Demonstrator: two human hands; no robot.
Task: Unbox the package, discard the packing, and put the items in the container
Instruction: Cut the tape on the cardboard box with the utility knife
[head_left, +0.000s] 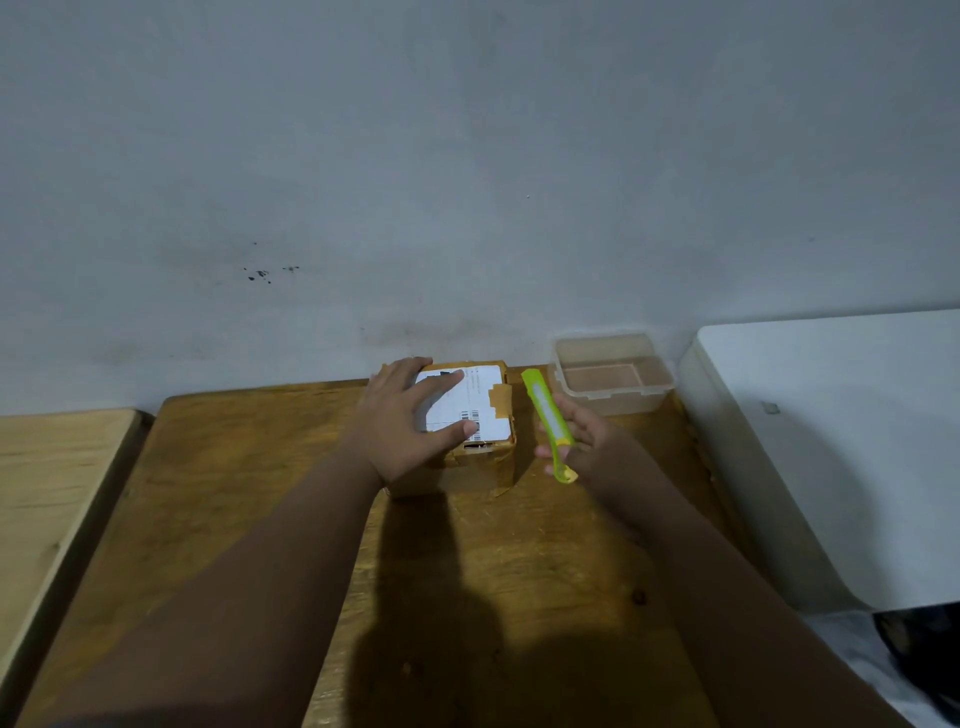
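Under the left hand (400, 421) sits the box (467, 431), a taped brown carton standing on the desk (249, 493) near its far edge, close to the wall (467, 156). Its flaps are shut and brown tape crosses the top. That hand lies flat over the box's left side, its fingers (441, 384) spread apart across the white label (475, 402), the thumb resting near the barcode at the label's front edge. It presses on the box but wraps around nothing.

Just right of those fingers, past the box's right edge, the right hand (587, 441) holds a green cutter (548, 415). Its fingers (553, 452) are closed around the cutter's lower end, and the tool slants up and away toward the wall, its upper end just beside the box's far right corner without touching it. Whether a blade is out cannot be told.

Beyond the right hand, farther right, stands the container (613, 371), a clear plastic tub with nothing in it, set against the wall at the desk's far right corner. To the right of it lies a white surface (831, 441), well apart from both hands. A lighter wooden board (47, 478) borders the desk at far left.
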